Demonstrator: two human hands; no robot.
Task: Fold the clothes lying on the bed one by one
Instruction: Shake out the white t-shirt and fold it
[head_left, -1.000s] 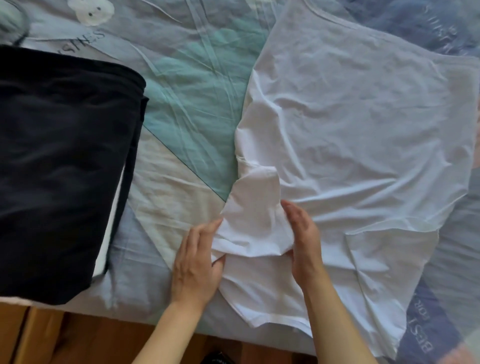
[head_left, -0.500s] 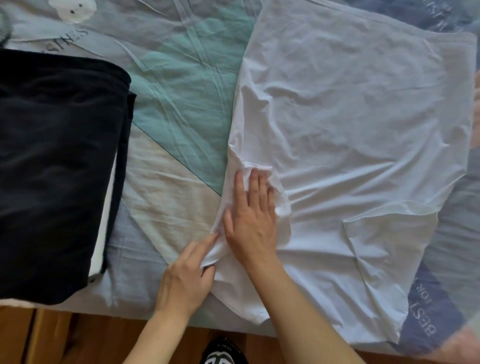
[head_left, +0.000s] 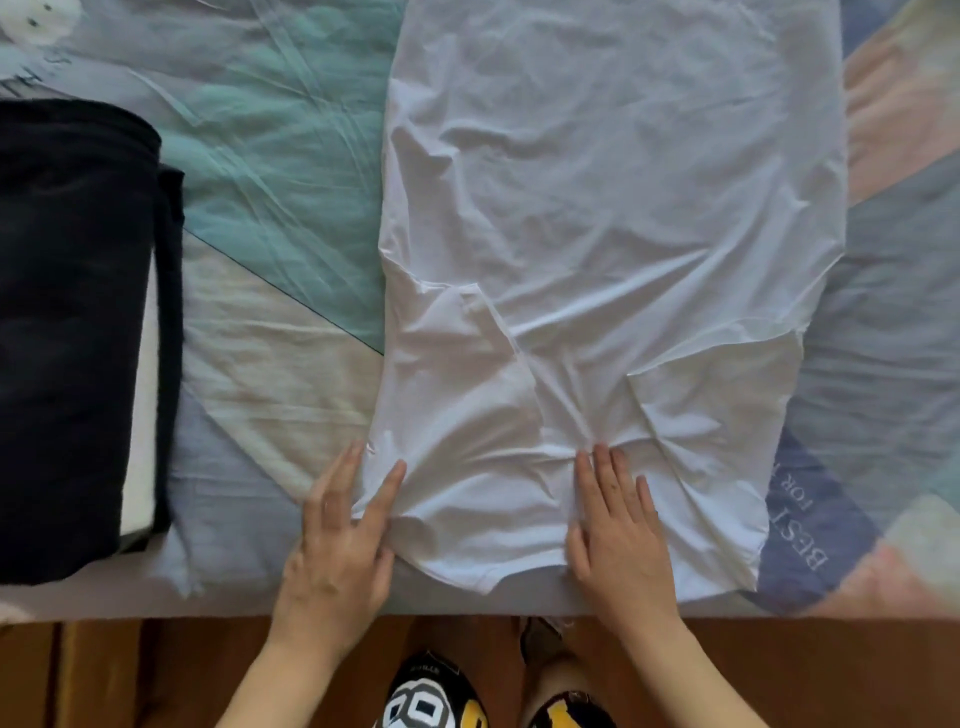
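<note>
At the bed's near edge, left hand (head_left: 337, 545) and right hand (head_left: 621, 540) are pressing straight, slightly spread fingers on the white shirt (head_left: 613, 218), its length stretching directly away

Left hand (head_left: 340, 540) flat, palm down, fingers straight toward 1 o'clock, right hand (head_left: 618, 535) flat, fingers together toward 12 o'clock, both bare forearms reaching up from 6 o'clock

We see a white T-shirt (head_left: 613, 218) spread flat and wrinkled on the bed, both sleeves folded inward over its body, its near end at the bed's edge. A folded black garment (head_left: 72, 332) lies well apart on its left.
</note>
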